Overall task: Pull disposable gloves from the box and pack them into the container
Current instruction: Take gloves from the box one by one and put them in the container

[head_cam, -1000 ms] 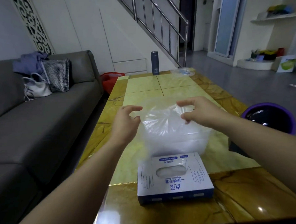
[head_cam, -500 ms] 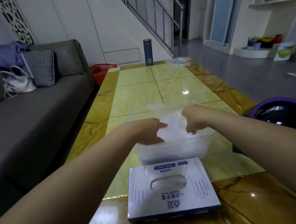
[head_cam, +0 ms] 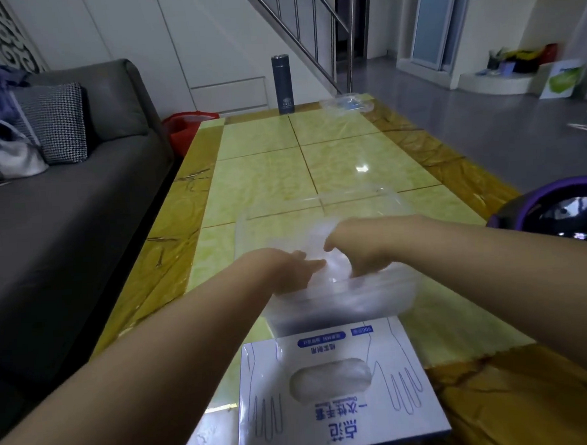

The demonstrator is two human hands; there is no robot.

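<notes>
The left hand (head_cam: pixel 287 268) and the right hand (head_cam: pixel 358 249) were both down inside the clear container (head_cam: pixel 340 303), close together. The left hand was flat, with its fingers straight, and its fingertips touched the gloves (head_cam: pixel 335 264). The right hand was curled, with its thumb and fingers bent round a soft clump of the same gloves, so it held them. The clump sat right between the two hands. More see-through gloves lay under the hands in the container, but they were blurry and hard to count.

The container stood on the yellow surface (head_cam: pixel 265 169). Its far rim was just past the hands and its near wall was just in front of them.

The box (head_cam: pixel 339 407) lay nearer to the person than the hands, touching or almost touching the near wall of the container. It was white and blue with hand drawings on top. An oval hole in its top showed gloves inside.

Far past the hands, a dark bottle (head_cam: pixel 282 83) stood upright at the end of the surface. A grey sofa (head_cam: pixel 63 207) was off to the left of the left hand. A purple bin (head_cam: pixel 553 208) was off to the right of the right hand.
</notes>
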